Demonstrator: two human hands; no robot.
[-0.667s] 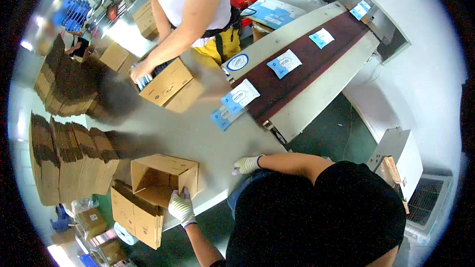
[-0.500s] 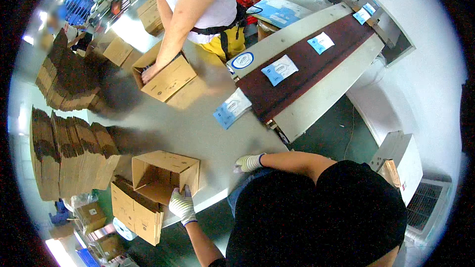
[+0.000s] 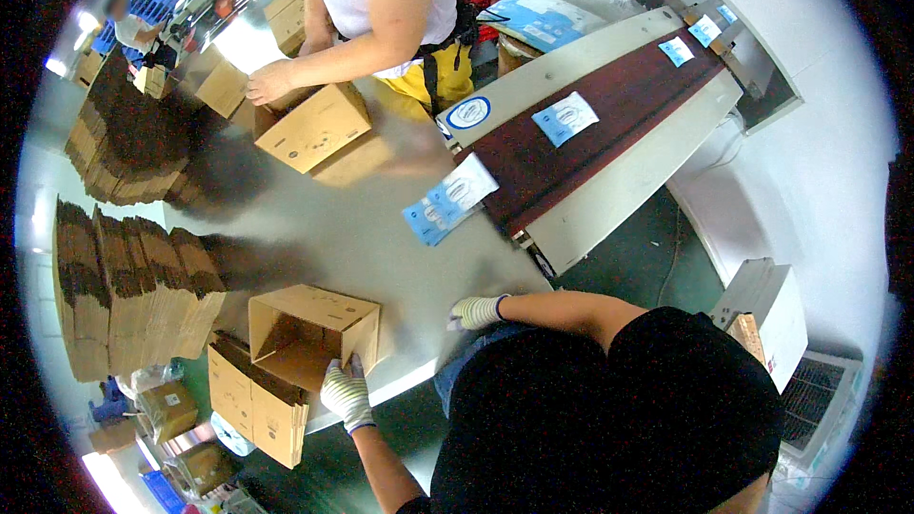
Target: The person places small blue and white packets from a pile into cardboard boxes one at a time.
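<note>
My left hand (image 3: 347, 398), in a striped knit glove, pinches the near lower edge of a cardboard box (image 3: 314, 305). The box lies on its side at the table's near left, its open mouth facing me. My right hand (image 3: 476, 312), gloved the same way, rests on the table's near edge with nothing in it, its fingers lying loosely down on the surface. Just below the box, a bundle of flattened cartons (image 3: 255, 405) leans against the table edge. White-and-blue packets are beyond my right hand; the nearest, an overlapping pair (image 3: 449, 200), lies at the conveyor's end.
A dark red conveyor belt (image 3: 609, 124) carries several packets from a wall opening. Across the grey table (image 3: 381, 238), a co-worker (image 3: 381, 9) stands with arms at another open carton (image 3: 314, 130). Tall stacks of folded cardboard (image 3: 138, 295) stand on the left.
The packets on the belt have moved toward the table, the nearest two now overlapping. The co-worker's arm has come up out of the far carton. My hands have stayed almost still.
</note>
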